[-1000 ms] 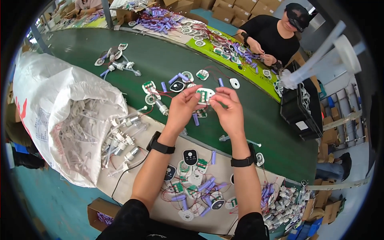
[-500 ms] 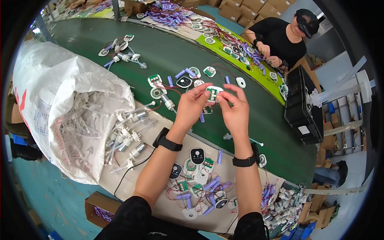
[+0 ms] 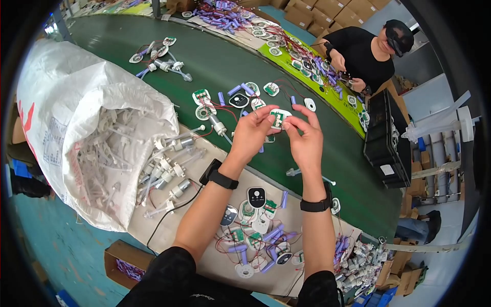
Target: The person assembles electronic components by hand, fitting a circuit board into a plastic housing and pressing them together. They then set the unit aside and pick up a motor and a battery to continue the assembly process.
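Note:
Between my hands, above the green conveyor belt, is a white plastic cover with a green circuit board in it. My left hand pinches its left edge with thumb and fingers. At its right edge my right hand grips it by thumb and bent index finger, the other fingers raised. Just beyond lie a black-faced panel, purple cylindrical cells and a white oval cover. A silver motor with a tube rests left of my left hand, near a wired board.
A big white sack of clear plastic pump parts opens at left, motors spilling beside it. Wired boards and cells cover the near bench. A co-worker handles parts across the belt. A black crate stands at right.
The whole view has shifted slightly. Both hands keep hold of the circuit board in its white cover, which is tilted a little differently.

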The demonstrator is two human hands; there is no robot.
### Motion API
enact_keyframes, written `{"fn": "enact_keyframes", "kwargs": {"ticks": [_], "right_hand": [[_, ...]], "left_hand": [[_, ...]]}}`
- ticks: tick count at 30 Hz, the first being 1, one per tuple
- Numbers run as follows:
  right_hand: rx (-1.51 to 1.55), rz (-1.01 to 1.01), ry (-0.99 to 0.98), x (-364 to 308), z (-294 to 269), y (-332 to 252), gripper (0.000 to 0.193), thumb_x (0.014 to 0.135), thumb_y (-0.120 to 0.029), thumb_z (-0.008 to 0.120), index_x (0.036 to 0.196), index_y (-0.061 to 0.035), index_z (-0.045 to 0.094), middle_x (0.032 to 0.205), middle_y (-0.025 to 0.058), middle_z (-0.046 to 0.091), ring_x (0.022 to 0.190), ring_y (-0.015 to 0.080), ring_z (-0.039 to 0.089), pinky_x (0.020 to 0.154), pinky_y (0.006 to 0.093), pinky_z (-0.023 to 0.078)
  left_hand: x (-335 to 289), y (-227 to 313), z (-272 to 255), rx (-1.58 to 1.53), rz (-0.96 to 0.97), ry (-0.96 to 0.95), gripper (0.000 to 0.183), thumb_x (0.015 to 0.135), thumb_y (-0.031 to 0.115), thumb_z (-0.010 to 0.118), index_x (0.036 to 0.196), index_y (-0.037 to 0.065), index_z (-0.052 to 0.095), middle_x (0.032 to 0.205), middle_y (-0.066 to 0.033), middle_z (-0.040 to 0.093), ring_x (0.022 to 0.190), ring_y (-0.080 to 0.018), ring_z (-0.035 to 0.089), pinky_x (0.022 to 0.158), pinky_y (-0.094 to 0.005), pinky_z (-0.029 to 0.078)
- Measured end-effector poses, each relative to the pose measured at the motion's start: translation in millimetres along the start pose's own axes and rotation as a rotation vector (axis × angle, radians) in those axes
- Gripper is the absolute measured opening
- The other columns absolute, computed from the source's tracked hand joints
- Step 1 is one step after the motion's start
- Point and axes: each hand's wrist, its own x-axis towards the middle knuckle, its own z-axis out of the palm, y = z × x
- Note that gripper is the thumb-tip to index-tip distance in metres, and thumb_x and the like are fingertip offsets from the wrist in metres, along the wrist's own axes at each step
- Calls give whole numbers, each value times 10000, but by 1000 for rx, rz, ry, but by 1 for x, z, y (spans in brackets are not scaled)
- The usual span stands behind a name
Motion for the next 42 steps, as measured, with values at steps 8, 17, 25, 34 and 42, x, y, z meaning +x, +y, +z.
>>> {"fn": "enact_keyframes", "kwargs": {"ticks": [8, 17, 25, 34, 42], "right_hand": [[21, -52, 23, 0, 4, -4, 98, 864, -59, 742, 953, -23, 762, 1299, 71, 629, 1145, 239, 625, 953, 344, 505], [16, -18, 38, 2, 9, -15, 105, 870, -44, 727, 964, -16, 766, 1300, 77, 649, 1165, 238, 629, 953, 330, 512], [-7, -89, 30, 3, 12, -18, 106, 872, -35, 721, 966, -9, 764, 1292, 72, 654, 1145, 231, 641, 910, 323, 528], [-64, -73, 51, 5, 19, -10, 115, 870, -20, 712, 969, 4, 764, 1275, 71, 665, 1012, 191, 682, 823, 300, 549], [-54, -68, 51, 0, 31, -14, 130, 875, -3, 696, 987, 21, 759, 1220, 70, 698, 928, 175, 701, 790, 291, 550]], "left_hand": [[-1, 8, -1, -28, -5, 11, 297, 1014, 40, 560, 1298, -32, 606, 1167, -85, 680, 995, -127, 674, 848, -289, 613], [0, 7, -1, -57, 37, 47, 293, 1015, 33, 548, 1292, -42, 608, 1166, -88, 685, 978, -125, 675, 815, -284, 620], [-2, 17, -3, -37, 2, 48, 295, 1018, 39, 546, 1296, -38, 607, 1184, -89, 680, 977, -122, 672, 829, -286, 616], [1, 3, -2, -22, 74, 69, 289, 1016, 37, 549, 1289, -24, 624, 1139, -77, 691, 979, -116, 672, 835, -284, 614], [1, -2, -3, 18, 74, 123, 292, 1012, 41, 560, 1288, -34, 621, 1105, -91, 705, 953, -124, 683, 817, -288, 617]]}}
